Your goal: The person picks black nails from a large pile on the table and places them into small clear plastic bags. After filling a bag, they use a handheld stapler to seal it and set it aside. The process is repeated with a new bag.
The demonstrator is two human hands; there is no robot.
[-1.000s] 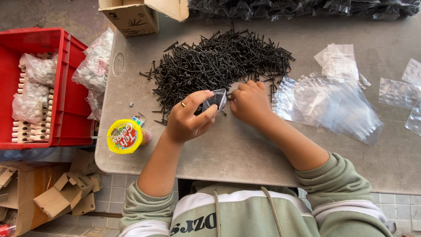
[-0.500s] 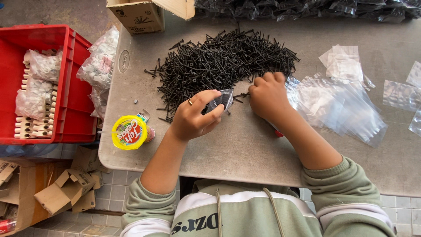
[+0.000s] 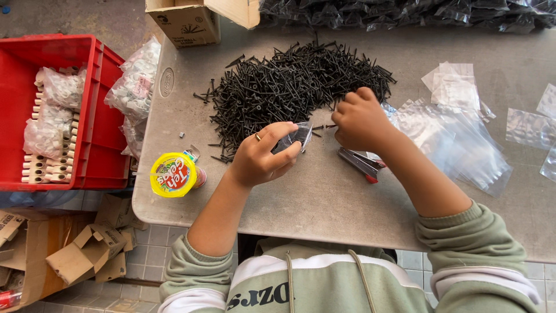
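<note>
Left hand [image 3: 260, 159] holds a small clear plastic bag [image 3: 294, 138], fingers pinching it between thumb and forefinger, just above the grey desk [image 3: 324, 203] near its middle. Right hand [image 3: 360, 119] sits at the near edge of the black screw pile [image 3: 289, 87], fingers curled and pressed together on screws; exact grip cannot be told. Hands are close, a few loose screws between them.

Screw pile fills the desk's centre-back. A red-tipped tool [image 3: 362, 165] lies just under the right wrist. Empty clear bags [image 3: 457, 145] spread on the right side, reaching toward the right edge. Yellow-lidded round container [image 3: 172, 175] stands near the left front corner, close to the edge.

Open desk room: the bare strip along the front edge, between hands and the person's body.

Off the left edge: red crate [image 3: 95, 116] with bagged white parts; cardboard box [image 3: 185, 20] at the back left corner; dark bags [image 3: 405, 11] along the back edge.
</note>
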